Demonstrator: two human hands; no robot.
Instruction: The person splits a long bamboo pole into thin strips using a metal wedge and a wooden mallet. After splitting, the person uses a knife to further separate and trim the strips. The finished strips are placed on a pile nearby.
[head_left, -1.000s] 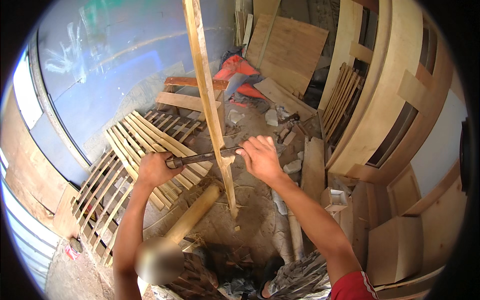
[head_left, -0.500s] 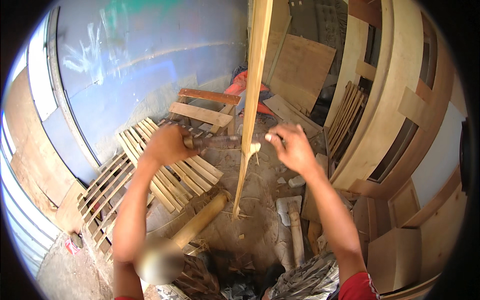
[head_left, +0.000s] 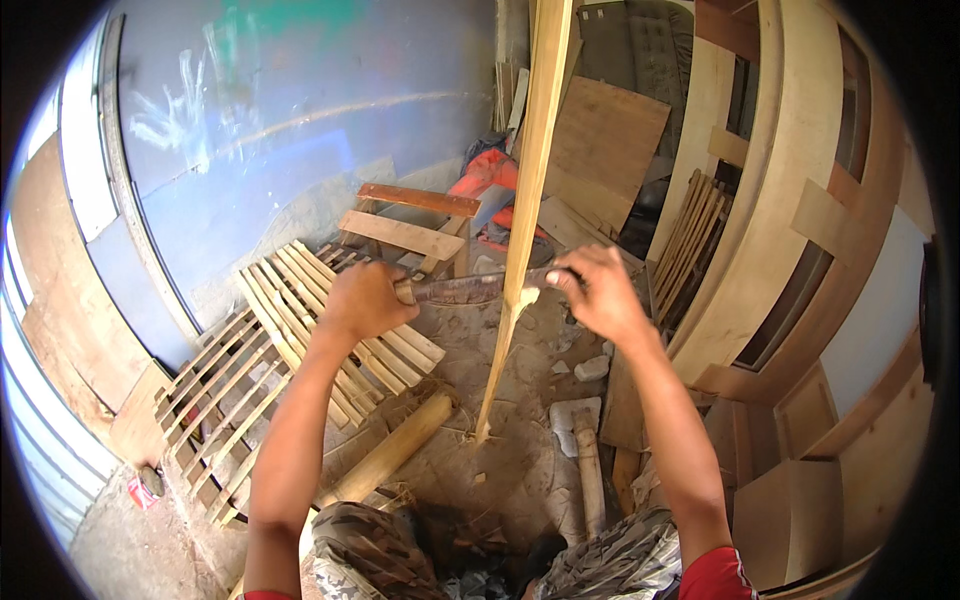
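Observation:
My left hand [head_left: 362, 302] is wrapped round the handle of a long, dark machete [head_left: 460, 289]. Fingers of my right hand [head_left: 602, 290] pinch the far end of its blade. Held level, the machete crosses a tall, pale strip of bamboo or wood [head_left: 540, 130], touching it. A curled shaving [head_left: 526, 297] sticks out from the strip just under the blade. The strip stands nearly upright, leaning slightly right at the top, with its narrow foot on the dirt floor. Its upper end runs out of view.
At left lie slatted panels [head_left: 330, 320] and a thick bamboo pole [head_left: 395, 450]. A low wooden frame [head_left: 415, 205] stands by the blue wall [head_left: 300, 110]. Wooden cabinet frames [head_left: 790, 190] line the right side. A short pole [head_left: 590, 470] lies near my right knee.
Both hands and the machete have shifted a little to the right. The strip has moved right with them. A blurred round shape by my left forearm has gone.

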